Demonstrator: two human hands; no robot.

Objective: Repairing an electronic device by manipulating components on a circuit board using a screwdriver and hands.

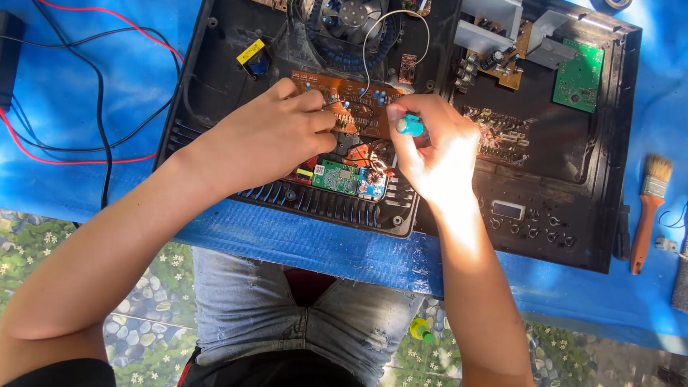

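Opened black plastic housing [215, 64] is laid flat on a blue table cover [72, 86], internals exposed.

Left hand [276, 136] is rested on the brown circuit board [358, 107] in the middle of the housing, fingers curled. A thin metal piece is pinched between thumb and forefinger at the board surface; what it is cannot be told.

Right hand [437, 150] is clenched around a screwdriver with a teal handle [410, 125], handle end up toward the camera, shaft pointed down just at the right edge of the brown board. The tip is hidden by the fingers.

Just below the brown board, a small green module [337, 175] with a copper-wound coil [373, 175] beside it is seated near the ribbed front edge of the housing. A round fan [351, 14] is seated above the board. On the right side of the housing a green circuit board [579, 75] and metal heat sinks [487, 25] are mounted.

Red and black wires [93, 93] are run across the cover at left. A paintbrush with an orange handle [648, 208] is laid on the cover at right, well apart from both hands.
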